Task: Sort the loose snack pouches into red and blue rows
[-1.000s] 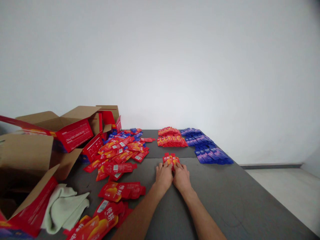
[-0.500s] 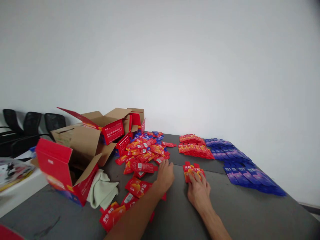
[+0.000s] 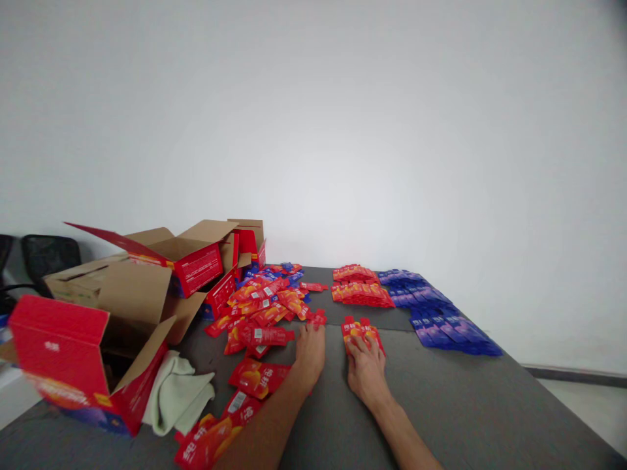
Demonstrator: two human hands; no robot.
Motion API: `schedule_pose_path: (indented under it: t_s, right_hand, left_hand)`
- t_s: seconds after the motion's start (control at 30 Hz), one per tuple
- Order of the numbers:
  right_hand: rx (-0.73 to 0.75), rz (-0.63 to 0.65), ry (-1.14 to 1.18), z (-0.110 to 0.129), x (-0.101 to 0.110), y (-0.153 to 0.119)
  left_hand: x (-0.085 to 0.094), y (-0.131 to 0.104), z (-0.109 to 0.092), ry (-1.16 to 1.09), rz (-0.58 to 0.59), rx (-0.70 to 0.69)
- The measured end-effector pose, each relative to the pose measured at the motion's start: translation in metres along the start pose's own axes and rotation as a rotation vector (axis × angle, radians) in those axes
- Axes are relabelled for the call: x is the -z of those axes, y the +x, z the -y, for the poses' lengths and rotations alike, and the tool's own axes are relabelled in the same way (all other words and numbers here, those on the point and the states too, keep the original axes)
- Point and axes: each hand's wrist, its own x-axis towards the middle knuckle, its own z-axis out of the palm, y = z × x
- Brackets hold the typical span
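My left hand (image 3: 311,352) is closed on a red spouted pouch (image 3: 317,318), whose capped top shows beyond the fingertips. The loose pile of red pouches (image 3: 264,297), mixed with some blue ones, lies just to its left. My right hand (image 3: 367,373) rests with fingers spread on a pair of red pouches (image 3: 349,328) lying side by side on the table, caps pointing away from me. Its fingers cover their lower part. Several more red pouches (image 3: 259,377) lie near and partly beneath my left forearm.
Overlapping rows of red pouches (image 3: 360,294) and blue pouches (image 3: 450,330) lie at the back and right of the grey table (image 3: 470,411). On the left stand open red cartons (image 3: 63,346), with a pale green cloth (image 3: 179,395) beside them. Black chairs (image 3: 51,253) are beyond.
My left hand has closed on a red pouch, now showing at its fingertips. My right hand stays on the paired pouches. The whole view has shifted, so things appear further left.
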Motion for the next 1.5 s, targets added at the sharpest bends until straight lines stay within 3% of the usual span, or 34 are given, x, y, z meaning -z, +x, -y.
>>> schedule_pose_path:
  t_s: [0.1, 0.23, 0.3, 0.47, 0.57, 0.8, 1.0, 1.17, 1.33, 1.4, 1.5]
  right_hand:
    - [0.0, -0.001, 0.034, 0.003, 0.003, 0.0]
    - [0.026, 0.004, 0.112, 0.009, 0.011, -0.003]
    - [0.041, -0.004, 0.159, 0.013, 0.014, -0.005]
    - [0.042, -0.032, 0.325, 0.021, 0.014, -0.008]
    - [-0.025, -0.046, 0.484, 0.025, 0.014, -0.009]
    - [-0.172, 0.042, 0.971, 0.032, 0.021, -0.005]
    - [-0.315, 0.157, 1.258, 0.028, 0.024, -0.001]
    - [-0.27, 0.171, 1.19, 0.03, 0.038, -0.002]
    - [-0.24, 0.033, 1.177, 0.03, 0.044, -0.003]
    - [-0.278, -0.008, 1.172, 0.028, 0.041, -0.002]
    - [-0.303, -0.013, 1.146, 0.025, 0.037, -0.002]
  left_hand:
    - [-0.001, -0.002, -0.002, -0.03, -0.002, 0.037]
    - [-0.008, -0.001, 0.01, -0.301, -0.051, 0.163]
    - [-0.014, -0.001, 0.018, -0.536, -0.076, 0.232]
    - [-0.023, -0.009, 0.018, -1.348, 0.012, 0.388]
    - [-0.021, -0.017, 0.011, -1.536, 0.055, 0.367]
    - [-0.012, -0.026, 0.008, -1.475, 0.157, 0.329]
    - [-0.003, -0.026, 0.006, -1.535, 0.135, 0.148]
    - [0.01, -0.029, 0.006, -1.495, 0.162, 0.144]
    - [0.016, -0.034, 0.003, -1.463, 0.388, 0.093]
    - [0.013, -0.035, 0.002, -1.44, 0.366, 0.052]
    - [0.007, -0.034, 0.002, -1.361, 0.24, 0.059]
